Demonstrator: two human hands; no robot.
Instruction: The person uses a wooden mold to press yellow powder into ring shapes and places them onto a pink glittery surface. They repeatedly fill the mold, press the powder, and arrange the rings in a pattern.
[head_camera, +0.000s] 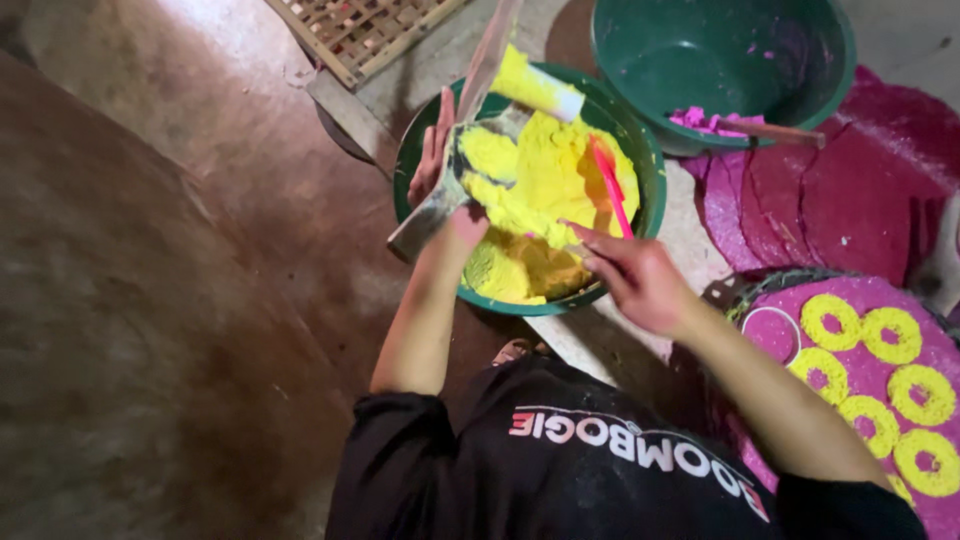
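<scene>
Black-sleeved arms nearest, reaching into the green basin (640, 160) of yellow dough (545, 200). Beside the basin, a pink mat (775, 330) bearing yellow rings (915, 390); beyond it, a second basin (720, 50) with pink scraps. Left hand (440, 185) wrapped round a metal scraper (445, 200), fingers spread along the blade; right hand (635, 275) pinching a pink spatula (610, 185). Probably mid-scoop — calls for lifting a portion cleanly.
</scene>
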